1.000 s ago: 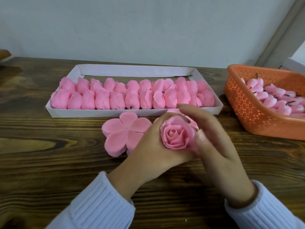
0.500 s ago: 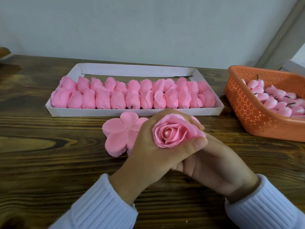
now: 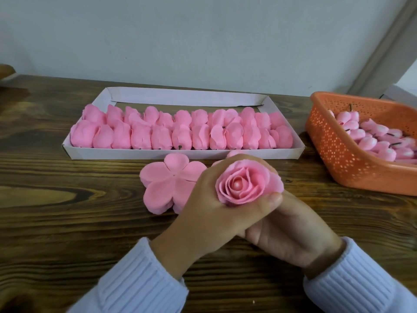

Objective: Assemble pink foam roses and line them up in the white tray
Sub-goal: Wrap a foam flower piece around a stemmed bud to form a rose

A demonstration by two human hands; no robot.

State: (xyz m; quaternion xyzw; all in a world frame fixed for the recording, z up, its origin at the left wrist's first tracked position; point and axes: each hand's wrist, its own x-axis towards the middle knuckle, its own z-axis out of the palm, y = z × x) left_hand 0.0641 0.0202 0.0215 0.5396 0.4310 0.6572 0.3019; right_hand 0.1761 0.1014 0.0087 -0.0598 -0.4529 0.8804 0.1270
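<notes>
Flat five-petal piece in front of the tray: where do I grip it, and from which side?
Probably pinch the rim of a left lobe, coming in from the left. The petal piece lies flat on the table, so only its edges offer a pinch, and the left hand, holding the rose, covers its right side.

Right hand (image 3: 293, 236) partly under left hand (image 3: 203, 213)

Pink rose (image 3: 242, 186), bloom facing up, before white tray (image 3: 158, 154) lined with roses (image 3: 180, 136)
</notes>
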